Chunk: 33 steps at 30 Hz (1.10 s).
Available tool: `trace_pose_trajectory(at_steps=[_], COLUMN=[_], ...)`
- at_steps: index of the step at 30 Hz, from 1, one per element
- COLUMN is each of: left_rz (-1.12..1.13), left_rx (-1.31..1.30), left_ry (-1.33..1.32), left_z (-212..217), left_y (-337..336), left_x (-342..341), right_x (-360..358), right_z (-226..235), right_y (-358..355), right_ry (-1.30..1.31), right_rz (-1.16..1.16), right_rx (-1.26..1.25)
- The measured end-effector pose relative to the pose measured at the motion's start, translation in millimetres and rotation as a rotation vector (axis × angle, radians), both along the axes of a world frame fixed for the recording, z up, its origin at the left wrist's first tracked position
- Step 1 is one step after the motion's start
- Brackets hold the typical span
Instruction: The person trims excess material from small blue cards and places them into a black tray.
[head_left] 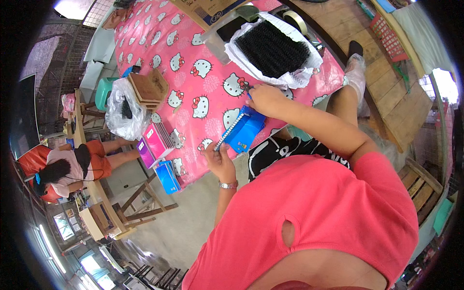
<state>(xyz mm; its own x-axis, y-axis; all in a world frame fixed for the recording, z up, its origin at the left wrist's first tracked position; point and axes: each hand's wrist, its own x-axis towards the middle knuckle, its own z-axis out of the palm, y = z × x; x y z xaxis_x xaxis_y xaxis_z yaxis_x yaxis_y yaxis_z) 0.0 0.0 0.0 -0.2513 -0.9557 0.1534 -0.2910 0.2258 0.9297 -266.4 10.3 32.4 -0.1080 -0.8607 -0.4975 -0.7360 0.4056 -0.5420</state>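
A blue notebook (251, 129) with a spiral coil along one edge lies at the near edge of the table, in front of my body. My left hand (220, 163), with a metal watch at the wrist, pinches the near end of the coil. My right hand (268, 101) is closed around a small tool (248, 92) with a dark tip and a bit of blue, just past the coil's far end. Its kind is mostly hidden by my fingers. Just beyond my right hand, many black coils (275, 48) lie in a white-lined tray.
Left on the pink patterned tablecloth (212, 84) stand stacks of purple-pink notebooks (157, 144) and blue notebooks (167, 178). Behind them are a clear plastic bag (124, 111) and brown cardboard (149, 88). A tape roll (296, 21) and a carton (208, 10) stand at the back. Another person (72, 166) is at far left.
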Motion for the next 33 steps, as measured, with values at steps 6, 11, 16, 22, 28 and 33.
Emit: trace_pose_trajectory(at_steps=[6,11,16,22,28,33], left_rz=[0.038,0.022,0.015,0.023,0.029,0.038], left_rx=[0.058,0.029,0.038,0.015,-0.003,0.056], left_ry=[-0.039,0.141,0.055,0.057,-0.013,0.009], left_z=[-6.7,-4.2,-11.3,-11.2,-12.6,-9.2], left_y=[1.4,5.5,0.4,1.1,0.7,4.4], left_x=[6.2,-5.3,1.8,-3.9,2.7,-0.8], right_x=[11.2,7.3,7.2,4.8,11.3,-1.9], right_z=[-16.1,-32.9,-51.1,-49.1,-30.4,9.6], right_y=[21.7,24.9,46.2,45.3,51.2,81.0], right_ry=[0.264,0.177,0.323,0.329,0.213,0.368], right_rz=[-0.125,-0.15,-0.199,-0.301,-0.319,-0.196], right_rx=[-0.436,-0.495,-0.662,-0.644,-0.608,-0.325])
